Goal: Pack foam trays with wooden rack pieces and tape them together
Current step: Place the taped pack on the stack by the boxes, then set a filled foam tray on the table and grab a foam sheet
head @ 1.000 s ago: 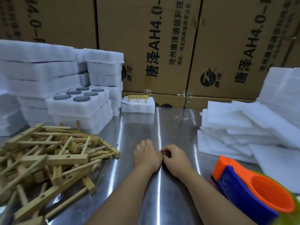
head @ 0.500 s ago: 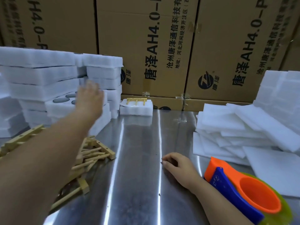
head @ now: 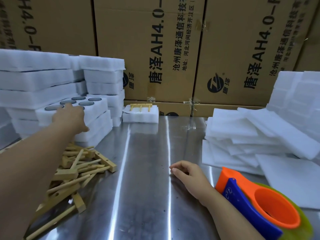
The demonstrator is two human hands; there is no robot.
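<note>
My left hand reaches out to the top foam tray, a white block with several round holes, on a stack at the left. Its fingers lie on the tray's top and its thumb hooks round the front edge. With loosely curled fingers that hold nothing, my right hand rests on the steel table. A pile of wooden rack pieces lies under my left forearm. An orange and blue tape dispenser sits by my right wrist.
More foam tray stacks fill the far left. A small foam tray with a wooden rack piece on it stands at the back. Flat foam sheets are heaped at the right. Cardboard boxes wall off the back.
My left hand left my right hand at the table's middle, swung up and left, and now has come down onto the holed foam tray. My right hand stayed put.
</note>
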